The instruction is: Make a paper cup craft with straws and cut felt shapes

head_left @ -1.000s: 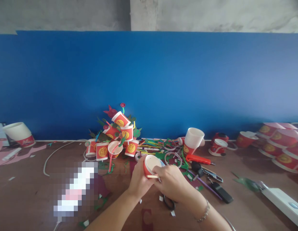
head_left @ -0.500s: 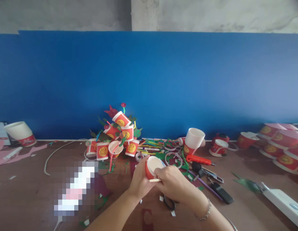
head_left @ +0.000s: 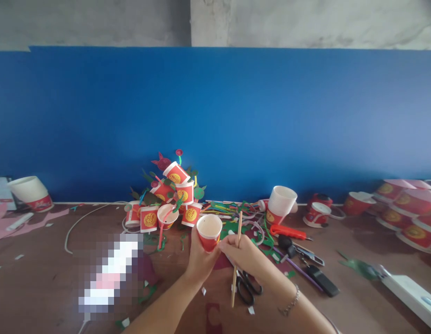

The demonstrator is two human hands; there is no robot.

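My left hand (head_left: 200, 260) is wrapped round a red and white paper cup (head_left: 209, 232), whose open white mouth tilts up toward me. A small dark spot shows on its inner wall. Close beside the cup, my right hand (head_left: 239, 253) is closed on a thin wooden stick (head_left: 235, 287), held steeply upright between thumb and fingers. Its fingertips come near or touch the cup's right side; I cannot tell which. Below the right hand, black-handled scissors (head_left: 248, 290) lie on the table, their blades partly hidden.
A pile of decorated paper cups (head_left: 149, 219) stands behind my left hand. Colourful pipe cleaners (head_left: 229, 207) lie at the back. To the right are a stack of cups (head_left: 282, 202), an orange utility knife (head_left: 288, 231), a black key fob (head_left: 319, 279) and a white box-like object (head_left: 408, 292).
The cup has turned its mouth upward and moved slightly left. My right hand has drawn away from its mouth, and the stick has swung from level to steep. More of the scissors shows.
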